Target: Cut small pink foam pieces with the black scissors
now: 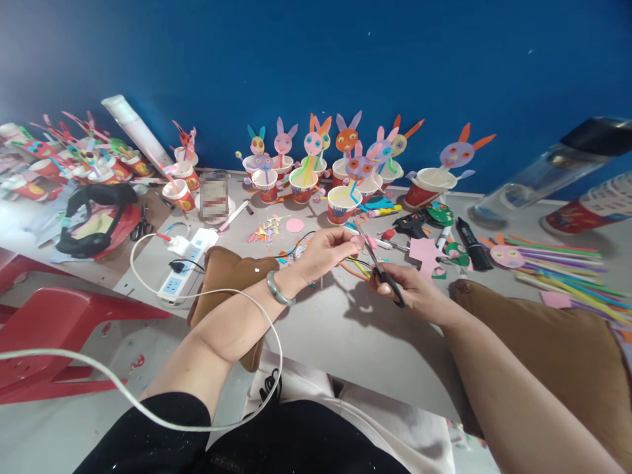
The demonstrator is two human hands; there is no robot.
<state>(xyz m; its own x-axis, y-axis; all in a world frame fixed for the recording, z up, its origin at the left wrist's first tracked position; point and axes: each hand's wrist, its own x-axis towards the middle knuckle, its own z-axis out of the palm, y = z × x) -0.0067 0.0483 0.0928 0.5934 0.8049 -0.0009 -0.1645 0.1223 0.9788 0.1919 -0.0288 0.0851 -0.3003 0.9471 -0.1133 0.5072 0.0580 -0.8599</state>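
My right hand (412, 289) is closed round the black handles of a pair of scissors (390, 284), whose metal blades point up and to the left. Close to the blade tips, my left hand (326, 253) has thumb and fingers pinched together. What it holds is too small to make out. Beyond both hands stands a paper cup (344, 204) with a paper rabbit head (359, 167) on a blue strip. A pink paper sheet with a jagged edge (425, 255) lies right of the blades, and paper scraps (269, 229) lie left of my left hand.
Several rabbit-headed cups line the blue wall. A glue gun (412, 224), a black marker (474, 243) and coloured strips (567, 263) lie on the right. Leftward are a power strip (190, 263) and a brown cushion (232, 266). A white cable (280, 355) loops over my left arm.
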